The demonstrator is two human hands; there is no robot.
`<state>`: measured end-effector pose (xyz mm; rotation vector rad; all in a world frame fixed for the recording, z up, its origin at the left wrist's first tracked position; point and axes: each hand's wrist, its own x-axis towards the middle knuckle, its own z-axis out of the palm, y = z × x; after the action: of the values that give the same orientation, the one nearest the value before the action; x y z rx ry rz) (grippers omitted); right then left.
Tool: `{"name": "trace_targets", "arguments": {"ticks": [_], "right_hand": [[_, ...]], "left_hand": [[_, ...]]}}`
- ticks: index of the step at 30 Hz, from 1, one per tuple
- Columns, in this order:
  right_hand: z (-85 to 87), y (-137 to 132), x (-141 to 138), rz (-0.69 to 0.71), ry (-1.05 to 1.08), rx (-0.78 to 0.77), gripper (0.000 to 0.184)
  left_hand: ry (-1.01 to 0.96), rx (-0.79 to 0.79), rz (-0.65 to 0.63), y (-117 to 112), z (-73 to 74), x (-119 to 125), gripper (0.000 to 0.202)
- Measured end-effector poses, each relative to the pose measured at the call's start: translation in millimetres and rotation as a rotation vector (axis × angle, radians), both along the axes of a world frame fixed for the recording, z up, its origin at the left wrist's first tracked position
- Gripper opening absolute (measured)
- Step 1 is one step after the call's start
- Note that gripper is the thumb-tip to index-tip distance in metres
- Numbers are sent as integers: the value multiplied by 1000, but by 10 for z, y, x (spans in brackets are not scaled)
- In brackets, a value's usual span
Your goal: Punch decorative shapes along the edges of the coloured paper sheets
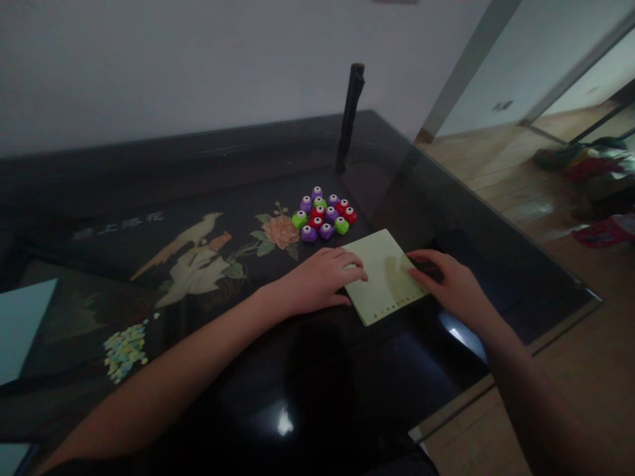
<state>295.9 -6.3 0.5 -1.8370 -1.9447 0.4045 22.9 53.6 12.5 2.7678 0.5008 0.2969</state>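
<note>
Head view shows us a pad (380, 268) lying flat on the tabletop (397, 370), between our two hands, which are well apart from each other. Our left hand (330, 274) rests loosely spread over the pad's left side, its fingertips on the page; our right hand (449, 281) is at the right side, thumb and forefinger parted, though we cannot tell whether it pinches the edge. As we judge it, the laying flat and squaring up is done, while no fold or tear shows; the row of dark marks along the near edge is too small for us to tell as holes or writing. Just beyond our left hand, the toys (325, 215) sit bunched close to the pad's far left corner, so we have little slack that way. Across our left forearm, well to the left, lie the scraps (126, 350). More room opens to the right of our right hand, up to the tabletop's side edge, and on our side of the pad; beyond the toys stands a post (350, 119).
</note>
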Motion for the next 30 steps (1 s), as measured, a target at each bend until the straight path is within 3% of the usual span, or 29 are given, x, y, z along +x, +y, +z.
{"name": "trace_targets", "arguments": {"ticks": [5,17,23,26,30], "right_hand": [[12,42,-44,-61,36,-41,31],[12,11,-96,-104,71,-39,32],[72,19,-97,-68,52,54,24],[212,42,-240,29,25,116,18],[390,36,-672,396,120,182,11]], "left_hand": [[-16,55,5,-25,-107,-2,35],[-40,112,-33,-13,-152,29,29],[-14,151,13,-124,-1,-94,26],[-52,82,70,-296,108,-306,25],[-151,-122,209,-655,114,-612,15]]}}
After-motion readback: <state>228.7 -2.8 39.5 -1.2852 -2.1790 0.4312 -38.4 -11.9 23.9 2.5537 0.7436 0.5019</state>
